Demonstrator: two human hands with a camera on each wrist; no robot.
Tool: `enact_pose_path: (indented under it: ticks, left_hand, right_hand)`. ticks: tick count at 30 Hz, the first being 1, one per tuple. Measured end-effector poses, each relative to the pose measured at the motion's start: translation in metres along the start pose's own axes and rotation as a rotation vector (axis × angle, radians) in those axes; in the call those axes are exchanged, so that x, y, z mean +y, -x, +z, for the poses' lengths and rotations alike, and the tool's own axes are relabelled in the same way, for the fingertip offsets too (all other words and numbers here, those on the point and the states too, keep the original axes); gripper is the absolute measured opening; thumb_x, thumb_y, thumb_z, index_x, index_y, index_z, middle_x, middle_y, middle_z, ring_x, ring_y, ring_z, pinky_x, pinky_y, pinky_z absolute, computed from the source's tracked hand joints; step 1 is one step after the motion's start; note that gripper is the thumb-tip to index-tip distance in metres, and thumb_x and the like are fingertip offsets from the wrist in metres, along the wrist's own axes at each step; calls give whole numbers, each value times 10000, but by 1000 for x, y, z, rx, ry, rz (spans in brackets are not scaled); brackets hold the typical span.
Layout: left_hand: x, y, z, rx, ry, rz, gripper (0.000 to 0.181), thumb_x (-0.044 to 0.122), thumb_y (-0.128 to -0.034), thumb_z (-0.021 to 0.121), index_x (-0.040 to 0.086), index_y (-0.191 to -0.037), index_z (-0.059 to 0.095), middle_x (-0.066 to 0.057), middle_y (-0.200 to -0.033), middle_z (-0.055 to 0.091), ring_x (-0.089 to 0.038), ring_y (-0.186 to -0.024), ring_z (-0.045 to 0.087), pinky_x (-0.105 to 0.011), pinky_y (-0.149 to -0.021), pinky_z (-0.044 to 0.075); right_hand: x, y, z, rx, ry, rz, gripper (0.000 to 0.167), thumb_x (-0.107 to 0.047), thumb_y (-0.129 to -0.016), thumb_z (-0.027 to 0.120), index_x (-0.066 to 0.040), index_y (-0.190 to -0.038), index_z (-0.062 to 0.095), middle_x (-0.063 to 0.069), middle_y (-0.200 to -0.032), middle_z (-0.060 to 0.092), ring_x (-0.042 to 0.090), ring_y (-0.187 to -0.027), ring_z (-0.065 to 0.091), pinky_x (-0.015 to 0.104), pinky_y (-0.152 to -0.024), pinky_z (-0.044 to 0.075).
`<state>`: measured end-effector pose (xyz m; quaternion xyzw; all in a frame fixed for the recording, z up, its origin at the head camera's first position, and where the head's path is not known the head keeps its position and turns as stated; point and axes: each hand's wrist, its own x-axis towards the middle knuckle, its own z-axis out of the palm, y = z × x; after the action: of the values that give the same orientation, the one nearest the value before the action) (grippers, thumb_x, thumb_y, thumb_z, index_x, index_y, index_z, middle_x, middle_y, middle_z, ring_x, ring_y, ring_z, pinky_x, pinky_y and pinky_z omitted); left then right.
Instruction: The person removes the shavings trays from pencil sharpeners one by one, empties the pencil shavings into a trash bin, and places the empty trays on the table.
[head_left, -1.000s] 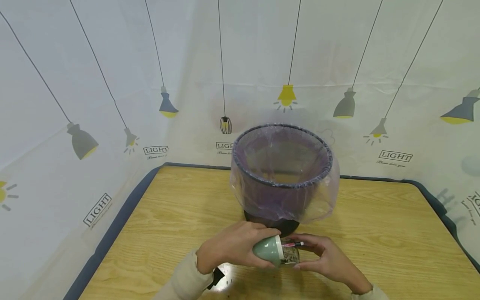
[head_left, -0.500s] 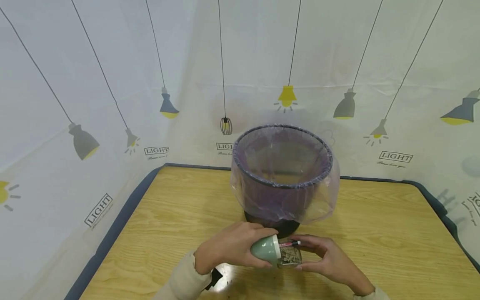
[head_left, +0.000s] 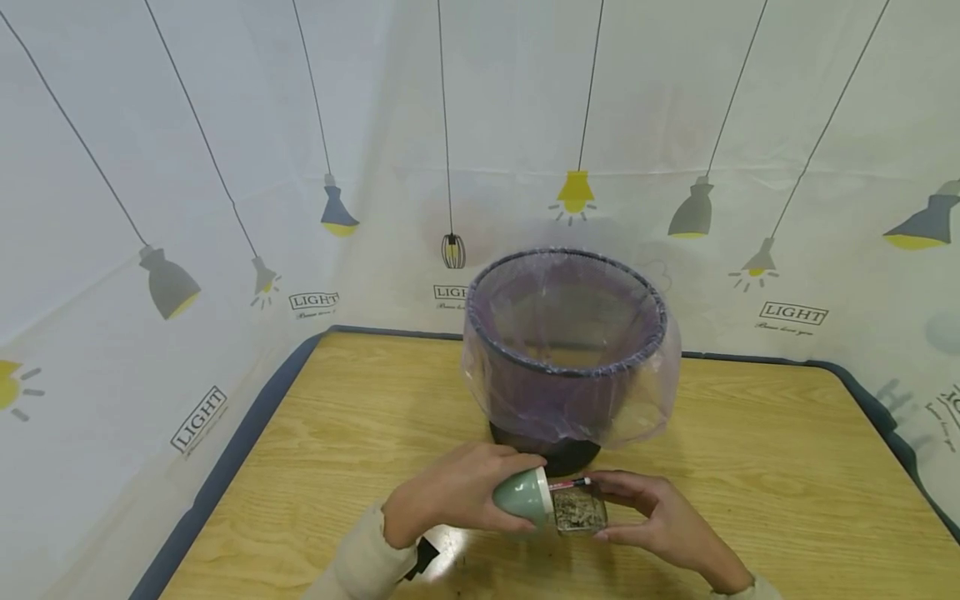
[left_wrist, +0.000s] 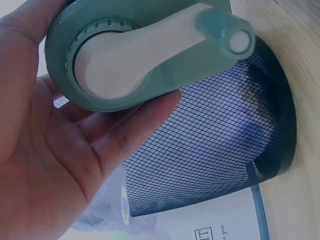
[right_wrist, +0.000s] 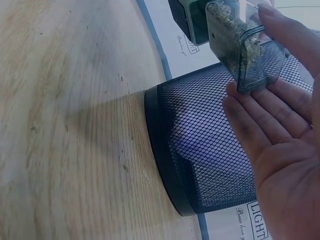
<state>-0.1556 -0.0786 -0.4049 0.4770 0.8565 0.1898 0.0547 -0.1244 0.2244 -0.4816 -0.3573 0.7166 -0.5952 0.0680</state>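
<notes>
My left hand (head_left: pixel 450 496) grips a green crank pencil sharpener (head_left: pixel 522 497), which lies on its side. Its pale crank handle (left_wrist: pixel 150 45) faces the left wrist camera. Thumb and fingers of my right hand (head_left: pixel 648 517) hold the sharpener's clear shavings drawer (head_left: pixel 580 510), pulled out toward the right. In the right wrist view, pale shavings (right_wrist: pixel 232 30) fill part of that drawer. A thin pink-and-black stick (head_left: pixel 570 483) with a light tip spans from the sharpener's front toward my right fingers; its kind is unclear.
Just beyond my hands stands a dark mesh wastebasket (right_wrist: pixel 215 140), lined with a translucent purple bag (head_left: pixel 652 408). Dark specks lie on the wooden table (head_left: pixel 337 408). A small black object (head_left: pixel 422 558) shows by my left cuff. Lamp-printed sheeting (head_left: pixel 390 208) surrounds the table.
My left hand and the sharpener have shifted slightly left. The drawer now sticks out farther from the sharpener, held by my right hand, which stays nearly in place.
</notes>
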Motion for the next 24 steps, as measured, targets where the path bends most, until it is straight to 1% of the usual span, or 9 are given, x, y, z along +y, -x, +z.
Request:
enact_pose_path:
  ticks: [3, 5, 9, 12, 15, 19, 21, 24]
  left_hand:
    - [-2, 2, 0, -9, 16, -25, 676, 450, -830, 780, 139, -1389, 559, -19, -1143, 678, 2, -825, 577, -59, -626, 427]
    - [-3, 4, 0, -13, 23, -40, 682, 452, -831, 778, 144, -1396, 555, -23, -1160, 674, -4, -834, 582, -65, -629, 433]
    - [-6, 6, 1, -16, 42, -61, 680, 440, -833, 778, 145, -1402, 551, -32, -1180, 671, -11, -849, 590, -74, -634, 443]
    - [-8, 8, 2, -18, 48, -73, 675, 438, -834, 776, 145, -1400, 553, -31, -1181, 673, -10, -850, 591, -78, -636, 445]
    - [-10, 9, 3, -21, 51, -79, 665, 440, -835, 773, 145, -1391, 559, -19, -1161, 678, -1, -838, 587, -80, -633, 446]
    - [-13, 12, 5, -20, 55, -85, 661, 445, -835, 771, 137, -1382, 565, -7, -1138, 687, 7, -825, 588, -81, -627, 449]
    - [-15, 14, 6, -18, 56, -90, 663, 450, -837, 768, 132, -1383, 566, -13, -1153, 685, 1, -838, 593, -82, -630, 451]
    - [-16, 17, 7, -9, 52, -98, 668, 454, -838, 764, 129, -1386, 565, -22, -1188, 678, -13, -869, 603, -82, -643, 454]
  right_hand:
    - [0, 1, -1, 2, 8, -15, 553, 67, -856, 709, 64, -1375, 515, 20, -1404, 576, 137, -1222, 601, 225, -997, 492]
    - [-1, 3, -2, 6, 17, -23, 557, 63, -855, 711, 58, -1377, 516, 70, -1403, 579, 149, -1229, 600, 223, -1001, 488]
    - [0, 4, -4, 13, 21, -19, 553, 60, -853, 715, 71, -1370, 517, 241, -1361, 569, 137, -1229, 598, 211, -1001, 484]
    - [0, 6, -6, 21, 26, -14, 544, 58, -852, 717, 82, -1359, 522, 311, -1323, 557, 120, -1222, 600, 199, -996, 482]
    - [0, 7, -8, 24, 34, -24, 541, 68, -851, 713, 87, -1356, 521, 282, -1322, 576, 122, -1220, 602, 197, -997, 481]
    - [0, 9, -10, 29, 44, -36, 547, 84, -847, 708, 89, -1359, 517, 139, -1351, 611, 122, -1219, 603, 200, -1001, 480]
    - [-1, 9, -10, 35, 48, -38, 549, 86, -845, 710, 91, -1358, 516, 71, -1360, 612, 121, -1216, 604, 201, -997, 483]
    - [-1, 10, -11, 44, 45, -46, 548, 92, -841, 710, 102, -1353, 516, 25, -1368, 606, 125, -1213, 606, 203, -992, 488]
